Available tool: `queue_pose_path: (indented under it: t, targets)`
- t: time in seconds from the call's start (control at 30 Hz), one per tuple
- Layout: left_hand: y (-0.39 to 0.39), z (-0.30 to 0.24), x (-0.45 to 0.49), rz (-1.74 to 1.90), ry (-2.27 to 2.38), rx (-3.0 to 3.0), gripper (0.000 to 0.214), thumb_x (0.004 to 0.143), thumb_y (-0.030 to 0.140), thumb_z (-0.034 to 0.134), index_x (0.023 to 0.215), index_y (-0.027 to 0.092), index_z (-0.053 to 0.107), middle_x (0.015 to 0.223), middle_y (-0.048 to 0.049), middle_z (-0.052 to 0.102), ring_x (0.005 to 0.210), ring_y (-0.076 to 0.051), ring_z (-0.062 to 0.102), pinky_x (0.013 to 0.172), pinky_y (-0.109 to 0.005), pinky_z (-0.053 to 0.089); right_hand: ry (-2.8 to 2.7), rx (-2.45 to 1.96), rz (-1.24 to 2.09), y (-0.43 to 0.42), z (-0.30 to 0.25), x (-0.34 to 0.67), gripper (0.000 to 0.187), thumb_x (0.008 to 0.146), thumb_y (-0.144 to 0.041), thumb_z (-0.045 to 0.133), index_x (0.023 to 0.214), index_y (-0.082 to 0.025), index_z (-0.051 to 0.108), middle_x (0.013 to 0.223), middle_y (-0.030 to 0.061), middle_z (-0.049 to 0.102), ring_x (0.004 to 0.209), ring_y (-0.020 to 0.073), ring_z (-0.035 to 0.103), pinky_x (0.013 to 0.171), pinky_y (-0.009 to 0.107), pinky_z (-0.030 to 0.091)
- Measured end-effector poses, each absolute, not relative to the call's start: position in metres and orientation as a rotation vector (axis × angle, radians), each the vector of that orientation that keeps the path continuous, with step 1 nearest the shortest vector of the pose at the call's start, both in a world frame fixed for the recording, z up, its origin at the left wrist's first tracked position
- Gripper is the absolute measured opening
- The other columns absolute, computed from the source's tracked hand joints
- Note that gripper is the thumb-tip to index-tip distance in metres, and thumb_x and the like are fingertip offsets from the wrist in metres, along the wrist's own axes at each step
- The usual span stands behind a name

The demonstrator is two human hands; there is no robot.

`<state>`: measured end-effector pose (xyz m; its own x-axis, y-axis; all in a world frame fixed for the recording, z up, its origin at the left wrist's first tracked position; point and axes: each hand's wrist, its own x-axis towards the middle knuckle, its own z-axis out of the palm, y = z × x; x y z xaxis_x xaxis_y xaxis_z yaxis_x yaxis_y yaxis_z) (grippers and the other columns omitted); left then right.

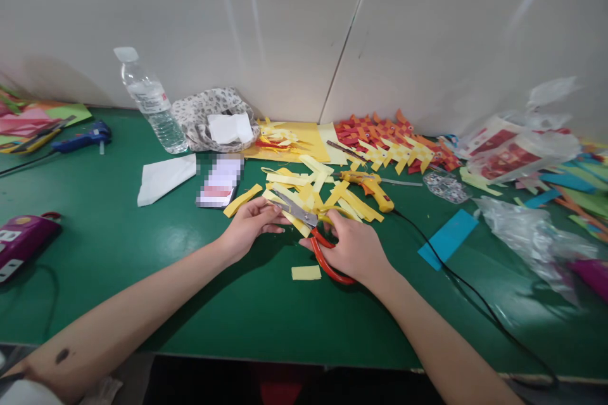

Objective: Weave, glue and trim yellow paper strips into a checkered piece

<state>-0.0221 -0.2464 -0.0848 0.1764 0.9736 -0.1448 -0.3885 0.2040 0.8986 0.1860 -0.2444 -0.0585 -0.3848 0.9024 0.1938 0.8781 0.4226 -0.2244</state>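
Note:
My right hand (356,247) is closed around the handles of a pair of scissors (298,210); a red loop shows below the fingers. The metal blades point up and to the left. At their tips, the thumb and fingers of my left hand (247,228) are pinched together, and whatever is between them is too small to make out. Just beyond both hands lies a loose pile of yellow paper strips (313,180). A small pale yellow paper piece (306,273) rests on the table nearer to me.
On the green table (228,316) stand a water bottle (154,107) and a phone (221,180). A yellow glue gun (370,186) trails a black cord rightward. Folded red paper pieces (375,130) lean by the wall. A blue glue gun (83,137) lies left, plastic bags (517,139) right.

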Motion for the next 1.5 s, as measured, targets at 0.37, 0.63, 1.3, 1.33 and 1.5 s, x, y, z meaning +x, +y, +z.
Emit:
queue_pose_path:
  t: [0.37,0.63,1.3,1.33,1.5]
  targets:
    - [-0.2463,-0.0852,-0.0225,1.154,0.904,0.852,0.022,0.072,0.034,0.072,0.079,0.016,0.062,0.077,-0.0019,0.071,0.077,-0.016,0.069,0.065,-0.023,0.054,-2.393,-1.570,0.145,-0.2442,-0.0578,0.1863,0.041,0.071,-0.061,0.054,0.070,-0.022,0.042,0.061,-0.0008,0.061,0.053,0.0159,0.058,0.047,0.025,0.032]
    - [-0.2469,-0.0866,-0.0231,1.162,0.923,0.889,0.026,0.071,0.038,0.072,0.084,0.017,0.063,0.079,-0.0023,0.071,0.075,-0.016,0.069,0.065,-0.023,0.054,-2.403,-1.541,0.103,-0.2432,-0.0589,0.1872,0.041,0.072,-0.062,0.052,0.072,-0.022,0.045,0.060,0.0003,0.062,0.052,0.0164,0.059,0.046,0.025,0.031]
    - [-0.2462,-0.0881,-0.0226,1.189,0.930,0.927,0.023,0.073,0.036,0.071,0.081,0.016,0.063,0.075,-0.0014,0.071,0.072,-0.014,0.068,0.062,-0.020,0.054,-2.391,-1.581,0.176,-0.2445,-0.0598,0.1851,0.038,0.071,-0.056,0.056,0.071,-0.023,0.038,0.059,-0.0019,0.059,0.052,0.0153,0.056,0.046,0.024,0.030]
    - [-0.2462,-0.0880,-0.0227,1.187,0.929,0.925,0.023,0.073,0.036,0.072,0.081,0.016,0.063,0.074,-0.0012,0.071,0.072,-0.014,0.068,0.062,-0.020,0.053,-2.392,-1.583,0.179,-0.2444,-0.0598,0.1851,0.038,0.071,-0.056,0.056,0.071,-0.023,0.038,0.059,-0.0019,0.059,0.052,0.0153,0.056,0.046,0.024,0.030]
    - [-0.2463,-0.0861,-0.0232,1.169,0.931,0.941,0.026,0.073,0.036,0.071,0.086,0.016,0.063,0.077,-0.0012,0.070,0.072,-0.013,0.068,0.061,-0.020,0.053,-2.395,-1.596,0.194,-0.2434,-0.0612,0.1854,0.036,0.071,-0.054,0.056,0.070,-0.023,0.038,0.060,-0.0015,0.060,0.053,0.0157,0.057,0.047,0.025,0.030]
